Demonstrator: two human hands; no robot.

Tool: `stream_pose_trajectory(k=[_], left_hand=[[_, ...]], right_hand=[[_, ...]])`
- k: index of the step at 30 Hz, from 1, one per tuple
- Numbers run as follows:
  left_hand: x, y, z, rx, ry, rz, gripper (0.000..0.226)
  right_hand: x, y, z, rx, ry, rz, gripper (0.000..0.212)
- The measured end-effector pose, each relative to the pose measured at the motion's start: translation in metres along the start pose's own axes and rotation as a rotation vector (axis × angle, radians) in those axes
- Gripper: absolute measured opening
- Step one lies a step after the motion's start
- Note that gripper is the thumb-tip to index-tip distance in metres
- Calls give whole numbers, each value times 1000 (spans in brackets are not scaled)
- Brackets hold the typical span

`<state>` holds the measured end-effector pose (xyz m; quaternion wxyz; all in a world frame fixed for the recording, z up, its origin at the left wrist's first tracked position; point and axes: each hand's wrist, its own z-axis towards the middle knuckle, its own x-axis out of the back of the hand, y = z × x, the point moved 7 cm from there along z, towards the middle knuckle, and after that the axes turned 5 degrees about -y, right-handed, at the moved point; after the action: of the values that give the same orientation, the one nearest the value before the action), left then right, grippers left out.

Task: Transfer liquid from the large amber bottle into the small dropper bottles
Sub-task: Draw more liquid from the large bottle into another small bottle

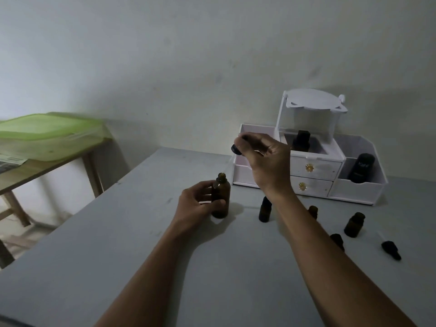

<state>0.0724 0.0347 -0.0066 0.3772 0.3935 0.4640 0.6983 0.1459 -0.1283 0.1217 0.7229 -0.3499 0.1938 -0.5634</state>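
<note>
Large amber bottle [223, 204] gripped upright on the table by left hand [195, 205]. Dropper cap [236, 149] pinched in right hand [266, 159], held above and slightly right of the open neck.

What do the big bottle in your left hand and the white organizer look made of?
Large amber bottle: probably glass; dark brown, smooth, faintly see-through at the open neck. White drawer organizer: matte white flat panels, plastic or painted board, cannot tell which.

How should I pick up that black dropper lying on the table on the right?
Pinch the black-capped glass dropper by its dark cap from above, with a finger on either side. It lies flat on the grey table, and its thin clear tube looks fragile.
</note>
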Motion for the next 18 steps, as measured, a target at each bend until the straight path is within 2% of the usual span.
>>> stream_pose_trajectory(k=[4, 11, 18], left_hand=[[-1, 0, -1, 3, 10, -11, 48], [-2, -2, 1, 22, 15, -8, 48], [-3, -1, 0, -10, 22, 40, 52]], right_hand=[[-14, -1, -1, -18, -62, -10, 23], [-35, 25, -15, -81, -205, -222, 21], [-32, 30, -24, -125, -198, -256, 27]])
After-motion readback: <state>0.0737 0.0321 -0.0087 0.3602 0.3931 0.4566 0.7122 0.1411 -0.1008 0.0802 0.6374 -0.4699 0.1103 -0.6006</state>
